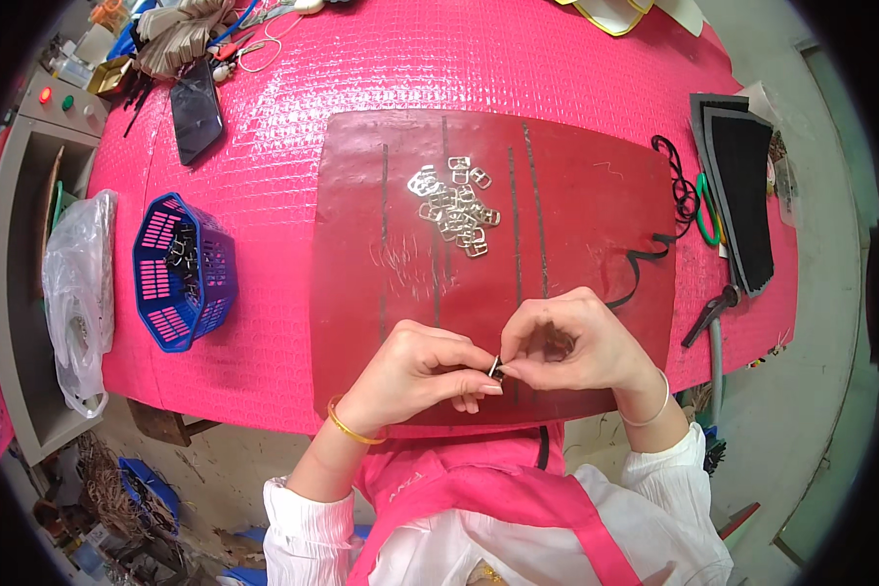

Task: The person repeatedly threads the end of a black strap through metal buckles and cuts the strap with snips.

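Over the near part of a dark red mat (596, 205), my two hands meet at a small metal buckle (496, 367) with a bit of black material at it. My left hand (425, 366) pinches it from one side, between thumb and fingertips. From the other side, the thumb and forefinger of my right hand (581, 342) close on it too. Fingers cover most of the piece, so how the black bit sits on the buckle is hidden. Farther off on the mat lies a loose pile of silver buckles (454, 210).
At left stands a blue plastic basket (215, 303) with black-and-metal pieces inside. Beyond it lies a dark phone (196, 112). Black strap (640, 264) curls at the mat's right side, near green-handled scissors (708, 210), dark grey sheets (737, 195) and a black-handled tool (710, 314).
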Available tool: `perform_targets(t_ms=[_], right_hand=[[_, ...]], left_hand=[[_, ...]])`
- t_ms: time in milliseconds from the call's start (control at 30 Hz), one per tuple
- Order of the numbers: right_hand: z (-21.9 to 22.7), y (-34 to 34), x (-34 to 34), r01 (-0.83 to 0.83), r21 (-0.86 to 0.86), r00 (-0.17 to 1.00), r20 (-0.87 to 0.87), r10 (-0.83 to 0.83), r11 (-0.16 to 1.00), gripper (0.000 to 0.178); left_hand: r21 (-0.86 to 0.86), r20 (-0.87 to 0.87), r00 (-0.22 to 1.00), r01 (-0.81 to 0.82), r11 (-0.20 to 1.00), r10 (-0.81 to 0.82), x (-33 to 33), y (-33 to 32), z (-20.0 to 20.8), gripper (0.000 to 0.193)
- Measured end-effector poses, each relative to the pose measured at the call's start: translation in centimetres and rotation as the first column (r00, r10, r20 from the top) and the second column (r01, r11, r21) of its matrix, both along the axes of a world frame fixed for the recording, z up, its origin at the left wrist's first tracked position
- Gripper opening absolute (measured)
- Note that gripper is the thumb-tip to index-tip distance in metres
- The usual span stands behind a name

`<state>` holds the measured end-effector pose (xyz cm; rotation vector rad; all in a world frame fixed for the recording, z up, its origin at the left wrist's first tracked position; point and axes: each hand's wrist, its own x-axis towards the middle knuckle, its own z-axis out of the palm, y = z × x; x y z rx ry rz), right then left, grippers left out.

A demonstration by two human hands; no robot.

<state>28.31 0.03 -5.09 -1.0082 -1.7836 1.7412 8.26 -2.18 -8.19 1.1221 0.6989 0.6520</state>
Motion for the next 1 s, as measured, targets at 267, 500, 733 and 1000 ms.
perform_targets(t_ms=[267, 500, 733, 1000], right_hand=[[0.6, -1.2, -1.0, -0.086, 0.289, 0.99, 0.128, 0.05, 0.953, 0.017], [-2.0, -2.7, -1.7, 0.33, 0.333, 0.925, 0.073, -0.373, 0.883, 0.017], [-3.3, -5.5, -3.4, 0.553, -0.376, 0.749, -0.167, -0.641, 0.744, 0.005], [-5.0, -7.6, -3.9, 0.696, 0.125, 0.717, -0.178, -0.674, 0.707, 0.004]], left_hand=[[0.088, -0.161, 0.987, -0.008, 0.996, 0.022, -0.2, 0.5, 0.7, 0.012], [0.502, -0.477, 0.863, 0.113, 0.858, 0.166, 0.4, 0.7, 2.8, 0.016], [0.016, -0.288, 0.854, -0.449, 0.894, 0.434, 1.7, -3.7, 0.9, 0.013], [-0.238, -0.081, 0.832, -0.551, 0.8, 0.549, 3.0, -4.4, -0.9, 0.014]])
